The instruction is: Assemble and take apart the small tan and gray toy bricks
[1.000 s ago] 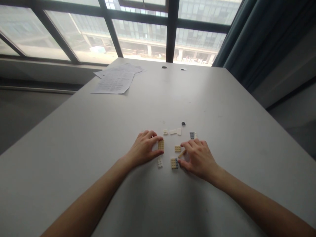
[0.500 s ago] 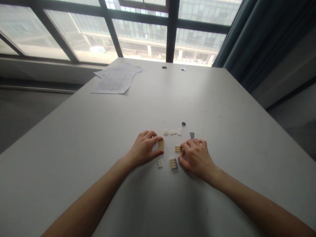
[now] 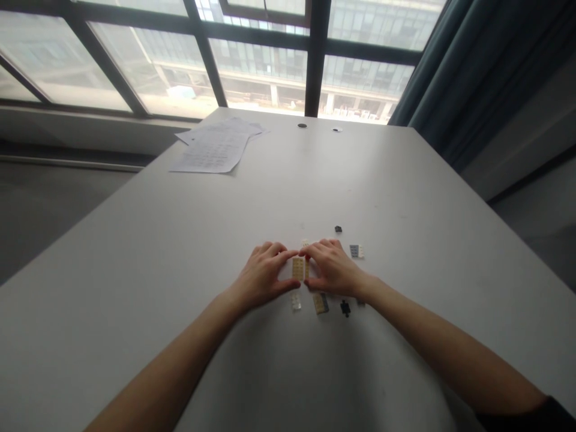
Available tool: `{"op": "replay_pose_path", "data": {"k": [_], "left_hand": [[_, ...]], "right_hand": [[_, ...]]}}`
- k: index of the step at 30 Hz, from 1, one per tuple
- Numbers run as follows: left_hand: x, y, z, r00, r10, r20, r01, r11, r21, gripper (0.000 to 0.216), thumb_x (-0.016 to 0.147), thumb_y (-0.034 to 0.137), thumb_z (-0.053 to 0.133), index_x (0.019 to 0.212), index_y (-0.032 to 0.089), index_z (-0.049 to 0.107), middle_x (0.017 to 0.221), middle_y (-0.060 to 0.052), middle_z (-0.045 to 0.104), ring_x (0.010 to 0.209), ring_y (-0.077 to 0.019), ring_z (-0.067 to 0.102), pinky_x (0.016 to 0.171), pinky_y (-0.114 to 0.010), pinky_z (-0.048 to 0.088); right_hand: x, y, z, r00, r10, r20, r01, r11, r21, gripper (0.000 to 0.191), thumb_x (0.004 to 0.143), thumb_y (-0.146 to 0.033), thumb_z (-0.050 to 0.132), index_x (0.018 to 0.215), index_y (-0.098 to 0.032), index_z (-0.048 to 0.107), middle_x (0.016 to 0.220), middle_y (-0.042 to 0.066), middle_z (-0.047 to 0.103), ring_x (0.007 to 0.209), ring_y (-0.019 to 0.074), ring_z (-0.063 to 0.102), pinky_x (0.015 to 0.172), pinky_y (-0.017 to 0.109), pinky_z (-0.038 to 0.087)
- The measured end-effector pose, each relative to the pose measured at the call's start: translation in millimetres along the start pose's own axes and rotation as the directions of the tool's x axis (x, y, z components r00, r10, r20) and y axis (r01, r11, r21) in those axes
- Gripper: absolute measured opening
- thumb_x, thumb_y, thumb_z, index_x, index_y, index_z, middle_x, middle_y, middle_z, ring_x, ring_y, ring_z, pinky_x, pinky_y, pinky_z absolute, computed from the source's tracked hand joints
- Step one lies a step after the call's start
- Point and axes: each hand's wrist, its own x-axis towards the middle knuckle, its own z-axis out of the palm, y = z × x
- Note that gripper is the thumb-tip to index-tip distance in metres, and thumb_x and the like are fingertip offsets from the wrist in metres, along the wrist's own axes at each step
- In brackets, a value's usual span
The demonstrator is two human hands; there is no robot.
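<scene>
Tan plate [image 3: 297, 269]: left hand [image 3: 264, 270] pinching its ends, apparently for steadiness | narrow strip [image 3: 306, 268], just beside, three o'clock: right hand [image 3: 332, 266] pinching, seemingly for alignment

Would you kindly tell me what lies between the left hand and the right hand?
In the head view, a wide tan plate at the left hand and a narrow tan strip at the right hand lie there, side by side.

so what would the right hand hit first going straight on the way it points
Probably the left hand at its fingertips, or the wider tan studded plate between them; which comes first is unclear.
</scene>
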Motion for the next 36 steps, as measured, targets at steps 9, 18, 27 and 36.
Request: {"op": "replay_pose_path", "data": {"k": [9, 18, 27, 36], "left_hand": [[-0.1, -2.4, -0.2, 1.000, -0.005, -0.020, 0.005, 1.000, -0.020, 0.047, 0.077, 0.051, 0.067, 0.115, 0.024, 0.062, 0.103, -0.005, 0.060, 0.099, -0.0244, 0.051, 0.090, -0.040, 0.038], [-1.4, -4.2, 0.3, 1.000, -0.005, -0.019, 0.004, 0.999, -0.039, 0.053, 0.076, 0.051, 0.068, 0.121, 0.024, 0.058, 0.106, -0.007, 0.059, 0.100, -0.0254, 0.050, 0.091, -0.042, 0.038], [-2.8, -15.4, -1.5, 0.975, -0.197, -0.105, 0.143, 0.912, -0.384, 0.065, 0.080, 0.044, 0.065, 0.136, 0.024, 0.039, 0.110, -0.007, 0.056, 0.089, -0.0188, 0.054, 0.072, -0.032, 0.048], [83.9, 12.6, -3.6, 0.999, 0.007, -0.041, -0.013, 0.989, -0.146, 0.032, 0.085, 0.029, 0.058, 0.116, 0.022, 0.062, 0.111, -0.007, 0.062, 0.105, -0.0238, 0.054, 0.096, -0.040, 0.042]], "right_hand": [[1.3, 0.9, 4.7, 1.000, 0.003, 0.013, -0.003, 1.000, 0.007, 0.043, 0.073, -0.032, 0.071, 0.111, -0.019, 0.056, 0.107, 0.008, 0.064, 0.101, 0.0248, 0.053, 0.091, 0.038, 0.032], [-2.9, -1.2, -1.7, 0.999, 0.001, -0.051, 0.001, 1.000, 0.031, 0.046, 0.076, -0.036, 0.071, 0.116, -0.020, 0.055, 0.114, 0.009, 0.062, 0.105, 0.0260, 0.053, 0.094, 0.041, 0.034], [-105.0, 37.9, -39.1, 0.891, 0.273, -0.363, -0.261, 0.962, 0.085, 0.028, 0.086, -0.033, 0.059, 0.111, -0.022, 0.056, 0.104, 0.007, 0.063, 0.092, 0.0241, 0.059, 0.084, 0.041, 0.046], [-151.2, 65.5, -18.6, 0.801, 0.348, -0.487, -0.308, 0.937, 0.162, 0.024, 0.087, -0.033, 0.058, 0.109, -0.023, 0.056, 0.103, 0.008, 0.060, 0.093, 0.0246, 0.058, 0.081, 0.041, 0.050]]}}
